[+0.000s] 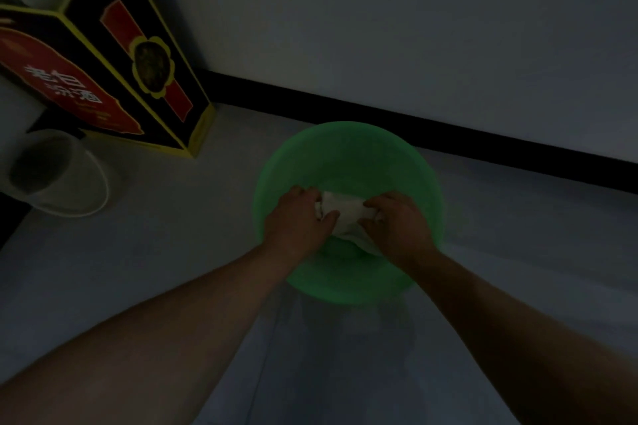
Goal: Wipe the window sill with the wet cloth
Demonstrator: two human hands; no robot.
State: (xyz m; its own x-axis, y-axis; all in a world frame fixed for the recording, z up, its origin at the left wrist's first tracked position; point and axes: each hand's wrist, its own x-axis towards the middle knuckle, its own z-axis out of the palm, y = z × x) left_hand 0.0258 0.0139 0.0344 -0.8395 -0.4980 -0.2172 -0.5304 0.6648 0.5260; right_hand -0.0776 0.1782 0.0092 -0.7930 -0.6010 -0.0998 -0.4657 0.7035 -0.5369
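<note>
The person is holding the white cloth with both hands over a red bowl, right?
Not quite. The bowl is green, not red. The head view shows the left hand and the right hand both gripping the white cloth over that green bowl, which sits on the floor near the wall.

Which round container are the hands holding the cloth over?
The round green plastic basin, beneath the white cloth; the pale translucent tub stands apart, leftward.
</note>
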